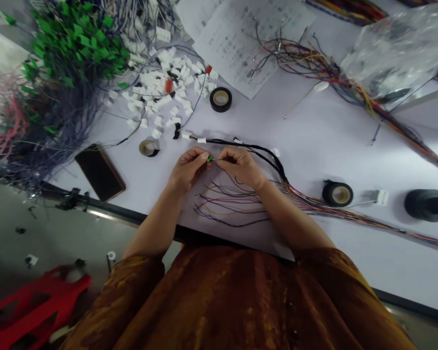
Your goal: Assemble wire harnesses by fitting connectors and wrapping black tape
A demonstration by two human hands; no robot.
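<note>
Between the thumb and fingers of my left hand (190, 167) is a small green connector (209, 159). My right hand (241, 166), closed in a pinch, holds a thin dark wire (224, 170) with its end right at the connector; whether it sits inside cannot be made out. The wire belongs to a wiring harness (302, 194) whose loose coloured ends fan out below my right hand. Just above both hands runs a black-taped branch (237, 143) of the harness, with white connectors (201, 140) at its left end.
White connectors (164, 92) lie scattered behind my hands, near a pile of green connectors (80, 41). Tape rolls (221, 99), a phone (100, 172), printed sheets (241, 43), another wire bundle (350, 87) and a plastic bag (401, 53) surround the work. A red stool (40, 301) stands below.
</note>
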